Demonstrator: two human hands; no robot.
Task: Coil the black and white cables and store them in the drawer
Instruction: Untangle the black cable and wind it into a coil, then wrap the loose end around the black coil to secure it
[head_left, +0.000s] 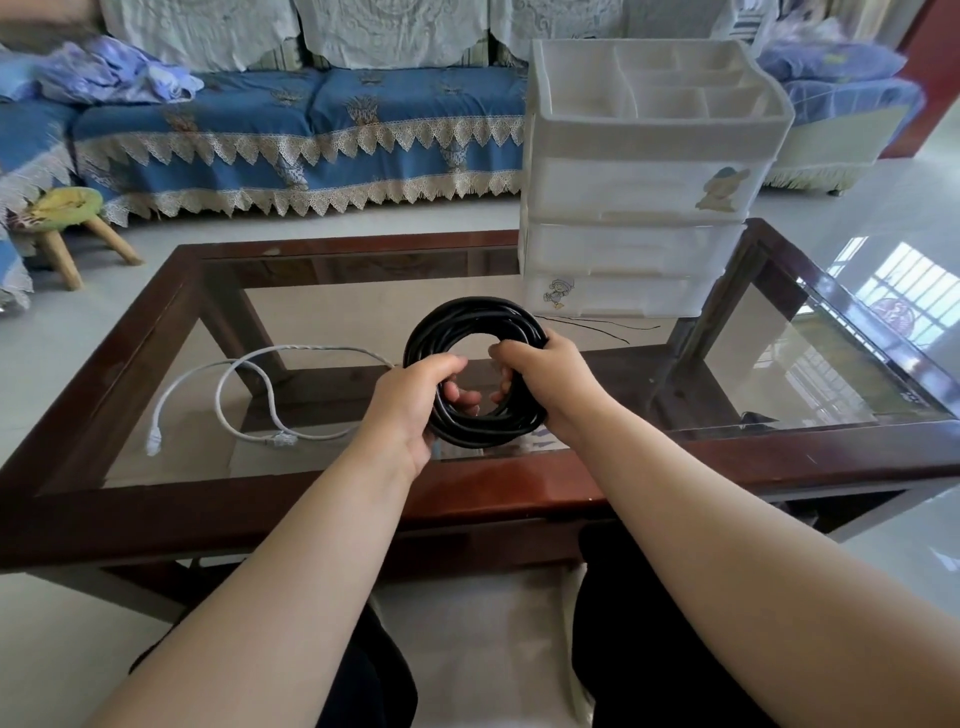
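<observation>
— Where's the black cable (470, 325)?
— Coiled, above the counter (156, 332); left hand (410, 400) and right hand (545, 379) fingers grasp it.
— White cable (249, 379)?
— Loose, nine o'clock. Drawers (634, 192) at one o'clock.

I see a glass-topped table (130, 358) with a dark wooden frame. On the glass to my left lies the white cable (244, 395) in loose loops. At the far right stands a white plastic drawer unit (634, 197), a thin black wire (597, 326) lying just before it.
</observation>
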